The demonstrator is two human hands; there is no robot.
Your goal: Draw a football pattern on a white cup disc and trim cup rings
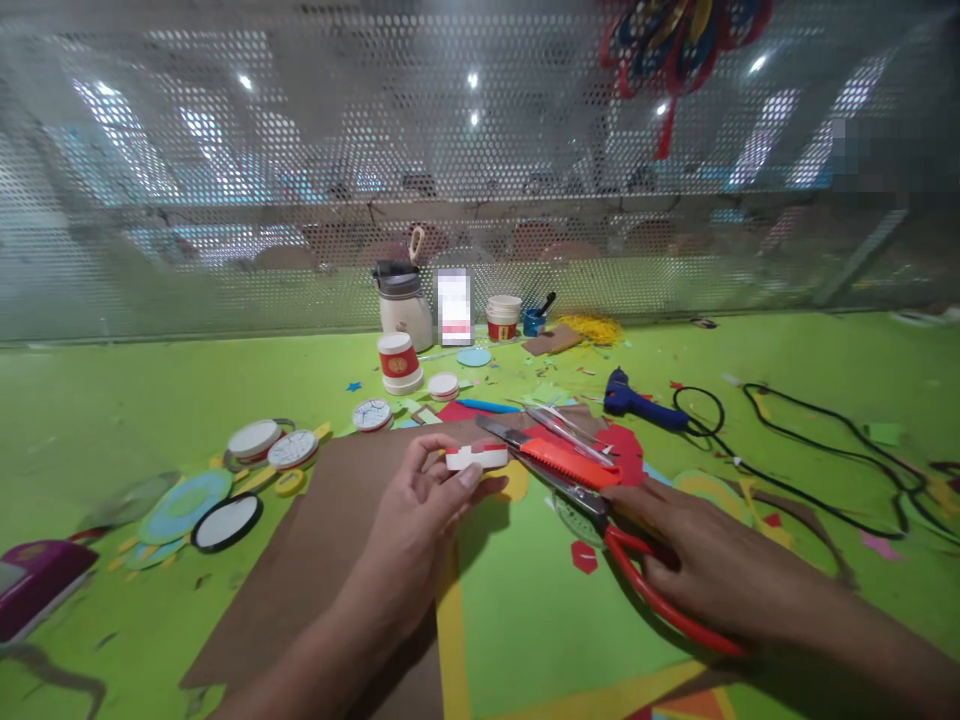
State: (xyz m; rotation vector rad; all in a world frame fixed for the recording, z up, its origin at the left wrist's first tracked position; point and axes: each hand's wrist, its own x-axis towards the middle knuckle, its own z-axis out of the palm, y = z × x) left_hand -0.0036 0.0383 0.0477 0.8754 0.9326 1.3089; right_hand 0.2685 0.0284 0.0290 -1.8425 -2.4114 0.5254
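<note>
My left hand [405, 530] is closed around a small white and red paper cup piece [480, 458], pinched between thumb and fingers over the sheets. In my right hand [712, 560] is a pair of scissors [651, 590] with red handles. Its blades point left, toward the cup piece, and look apart from it. An orange utility knife [562, 461] appears alongside the blades; whether it rests on the table beneath them I cannot tell. Under both hands lie a brown cardboard sheet [300, 560] and a green sheet with yellow edging [540, 620].
A blue glue gun [645, 405] with a black cord lies at right. Paper cups [400, 364], a kettle [403, 308] and a phone [454, 305] stand behind. Round cup pieces [255, 440] and a magnifying glass [226, 522] lie left, near a purple object [45, 585]. Paper scraps are scattered about.
</note>
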